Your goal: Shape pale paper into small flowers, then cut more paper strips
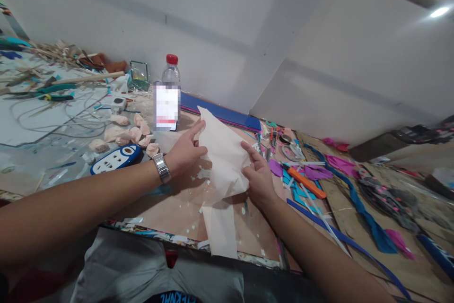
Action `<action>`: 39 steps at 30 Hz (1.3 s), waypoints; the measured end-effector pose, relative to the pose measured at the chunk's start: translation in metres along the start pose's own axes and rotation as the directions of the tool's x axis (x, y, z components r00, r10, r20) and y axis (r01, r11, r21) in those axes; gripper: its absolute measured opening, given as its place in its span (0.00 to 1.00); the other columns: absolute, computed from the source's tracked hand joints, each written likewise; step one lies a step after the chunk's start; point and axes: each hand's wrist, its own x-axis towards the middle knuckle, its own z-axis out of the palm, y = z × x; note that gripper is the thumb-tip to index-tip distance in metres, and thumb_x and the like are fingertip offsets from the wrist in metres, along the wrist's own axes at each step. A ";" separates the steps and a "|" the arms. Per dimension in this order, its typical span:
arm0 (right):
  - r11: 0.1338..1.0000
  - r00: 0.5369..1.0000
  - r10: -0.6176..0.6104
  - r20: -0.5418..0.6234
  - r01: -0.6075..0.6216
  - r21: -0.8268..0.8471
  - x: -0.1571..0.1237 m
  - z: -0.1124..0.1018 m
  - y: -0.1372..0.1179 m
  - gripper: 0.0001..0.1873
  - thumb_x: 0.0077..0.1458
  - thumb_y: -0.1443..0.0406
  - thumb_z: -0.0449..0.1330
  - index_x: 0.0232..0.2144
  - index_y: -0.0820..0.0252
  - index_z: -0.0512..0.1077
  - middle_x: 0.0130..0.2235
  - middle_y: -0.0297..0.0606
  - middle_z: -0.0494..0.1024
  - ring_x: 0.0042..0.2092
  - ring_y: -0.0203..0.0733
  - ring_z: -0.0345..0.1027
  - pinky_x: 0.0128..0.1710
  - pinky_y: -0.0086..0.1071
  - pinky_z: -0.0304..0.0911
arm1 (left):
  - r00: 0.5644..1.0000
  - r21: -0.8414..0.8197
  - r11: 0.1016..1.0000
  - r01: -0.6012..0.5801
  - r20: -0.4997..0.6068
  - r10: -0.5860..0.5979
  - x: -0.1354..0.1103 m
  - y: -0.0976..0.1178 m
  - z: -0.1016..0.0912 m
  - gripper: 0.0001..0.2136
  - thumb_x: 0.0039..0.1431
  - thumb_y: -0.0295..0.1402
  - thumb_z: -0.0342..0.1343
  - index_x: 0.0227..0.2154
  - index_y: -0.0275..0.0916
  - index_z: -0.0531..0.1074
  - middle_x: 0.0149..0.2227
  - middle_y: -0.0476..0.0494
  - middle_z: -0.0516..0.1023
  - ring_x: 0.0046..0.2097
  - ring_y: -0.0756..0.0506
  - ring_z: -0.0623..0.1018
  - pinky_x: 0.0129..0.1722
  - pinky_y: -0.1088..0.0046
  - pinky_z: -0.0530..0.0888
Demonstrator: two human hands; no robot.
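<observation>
In front of me I hold up a thin, off-white piece of crepe paper (223, 151) between both hands, above the table. My left hand (187, 149), with a metal watch on its wrist, pinches the sheet's left edge between thumb and fingers. At the right edge, my right hand (258, 170) grips the sheet with bent fingers; part of its grasp is hidden by the paper. Beneath the sheet, a pale strip of paper (222, 229) lies over the table's front edge. Several crumpled peach-coloured pieces (131, 135) lie left of my left wrist.
A blue and white power strip (115, 159) sits left of a phone (166, 107) propped against a red-capped bottle (171, 73). On the right lie an orange cutter (305, 181), coloured scraps and a long blue strip (351, 246). Pliers (53, 92) and sticks lie far left.
</observation>
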 end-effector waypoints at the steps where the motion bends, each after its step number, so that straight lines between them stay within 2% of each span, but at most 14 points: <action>1: 1.000 1.000 -0.006 0.002 0.006 -0.002 0.000 0.000 0.000 0.43 0.38 0.75 0.60 0.59 0.52 0.72 0.65 0.38 0.74 0.55 0.50 0.76 0.44 0.34 0.74 | 0.998 0.040 0.998 -0.056 0.007 0.056 0.000 0.000 -0.001 0.48 0.45 0.19 0.60 0.72 0.46 0.57 0.67 0.34 0.68 0.34 0.53 0.74 0.31 0.78 0.70; 3: 1.000 1.000 0.002 0.008 -0.002 -0.020 0.000 0.000 -0.001 0.44 0.38 0.75 0.60 0.61 0.52 0.71 0.65 0.38 0.73 0.53 0.49 0.77 0.42 0.34 0.74 | 0.986 0.110 0.980 -0.167 0.030 0.165 0.000 0.000 -0.003 0.48 0.45 0.19 0.60 0.72 0.47 0.57 0.74 0.33 0.57 0.35 0.53 0.76 0.32 0.78 0.72; 6: 0.998 0.999 0.048 0.008 -0.048 -0.044 0.002 0.001 0.000 0.45 0.37 0.74 0.59 0.61 0.52 0.70 0.65 0.38 0.73 0.49 0.47 0.78 0.40 0.34 0.74 | 0.974 0.163 0.961 -0.225 0.040 0.222 0.001 0.000 -0.004 0.48 0.46 0.19 0.59 0.72 0.47 0.57 0.76 0.32 0.48 0.31 0.57 0.73 0.30 0.79 0.71; 9: 0.997 0.998 0.061 0.003 -0.060 -0.044 0.003 0.001 0.000 0.44 0.36 0.74 0.58 0.60 0.53 0.72 0.65 0.37 0.74 0.47 0.44 0.78 0.41 0.34 0.74 | 0.979 0.210 0.956 -0.205 0.027 0.204 0.002 -0.001 -0.006 0.46 0.46 0.19 0.59 0.72 0.45 0.58 0.76 0.30 0.48 0.31 0.57 0.73 0.30 0.78 0.71; 11: 0.998 0.999 0.044 0.005 -0.043 -0.047 0.002 0.002 -0.001 0.43 0.37 0.74 0.58 0.59 0.52 0.73 0.65 0.36 0.74 0.47 0.44 0.78 0.41 0.33 0.73 | 0.986 0.212 0.963 -0.167 0.026 0.165 0.004 -0.002 -0.006 0.47 0.46 0.19 0.59 0.72 0.44 0.57 0.74 0.29 0.56 0.33 0.55 0.75 0.32 0.77 0.72; 14: 0.998 0.999 0.029 0.014 -0.028 -0.051 -0.002 0.003 -0.004 0.42 0.36 0.74 0.58 0.57 0.51 0.75 0.65 0.35 0.74 0.50 0.45 0.77 0.40 0.32 0.73 | 0.996 0.159 0.984 -0.083 0.028 0.080 0.007 -0.003 -0.007 0.48 0.47 0.21 0.59 0.74 0.43 0.53 0.60 0.32 0.75 0.30 0.54 0.73 0.29 0.77 0.69; 16: 0.998 0.999 0.036 0.022 -0.035 -0.061 -0.005 0.003 -0.005 0.41 0.36 0.74 0.58 0.57 0.50 0.76 0.63 0.36 0.75 0.49 0.45 0.77 0.39 0.32 0.72 | 0.999 0.096 0.995 -0.031 0.034 0.027 0.007 -0.004 -0.007 0.48 0.48 0.23 0.61 0.74 0.43 0.52 0.47 0.39 0.81 0.26 0.55 0.70 0.27 0.77 0.66; 19: 0.997 0.998 0.050 0.049 -0.047 -0.061 -0.008 0.002 -0.005 0.41 0.37 0.73 0.59 0.57 0.49 0.76 0.58 0.36 0.80 0.44 0.44 0.78 0.37 0.32 0.71 | 0.999 0.028 1.000 0.010 0.038 -0.011 0.006 -0.002 -0.006 0.46 0.49 0.25 0.64 0.73 0.40 0.56 0.34 0.47 0.79 0.23 0.54 0.67 0.27 0.76 0.65; 23: 0.997 0.993 0.069 0.097 -0.065 -0.041 -0.010 0.001 -0.004 0.40 0.36 0.74 0.59 0.55 0.49 0.77 0.55 0.35 0.82 0.45 0.46 0.78 0.37 0.32 0.69 | 0.999 0.001 1.000 0.026 0.027 -0.026 0.006 0.000 -0.004 0.43 0.51 0.29 0.65 0.71 0.36 0.59 0.27 0.52 0.74 0.23 0.53 0.68 0.28 0.74 0.66; 31: 0.993 0.984 0.120 0.135 -0.119 -0.011 -0.013 0.001 -0.006 0.36 0.36 0.75 0.61 0.50 0.50 0.80 0.49 0.34 0.85 0.39 0.41 0.76 0.33 0.29 0.65 | 1.000 -0.083 0.996 0.018 0.016 -0.017 0.007 0.003 -0.004 0.42 0.52 0.29 0.66 0.70 0.35 0.60 0.30 0.49 0.76 0.23 0.55 0.65 0.25 0.76 0.63; 34: 0.992 0.983 0.117 0.144 -0.109 -0.064 -0.014 0.000 -0.006 0.35 0.36 0.75 0.61 0.49 0.50 0.81 0.51 0.34 0.84 0.41 0.42 0.76 0.34 0.29 0.65 | 1.000 -0.075 0.997 0.017 0.008 -0.017 0.008 0.004 -0.004 0.41 0.52 0.30 0.65 0.70 0.34 0.61 0.33 0.47 0.79 0.22 0.56 0.64 0.23 0.77 0.62; 36: 0.992 0.984 0.098 0.151 -0.084 -0.099 -0.013 -0.001 -0.005 0.33 0.37 0.75 0.61 0.48 0.49 0.82 0.53 0.33 0.83 0.44 0.43 0.76 0.37 0.30 0.66 | 1.000 -0.068 0.998 0.013 -0.005 -0.013 0.008 0.004 -0.004 0.41 0.52 0.30 0.66 0.70 0.35 0.61 0.37 0.45 0.81 0.22 0.57 0.65 0.23 0.77 0.62; 39: 0.990 0.978 0.087 0.187 -0.063 -0.129 -0.012 -0.003 -0.003 0.31 0.38 0.74 0.63 0.46 0.49 0.83 0.52 0.33 0.84 0.46 0.44 0.76 0.39 0.31 0.66 | 1.000 -0.087 0.996 -0.004 -0.011 0.003 0.009 0.004 -0.005 0.40 0.51 0.30 0.67 0.69 0.37 0.64 0.50 0.39 0.81 0.22 0.59 0.65 0.22 0.77 0.63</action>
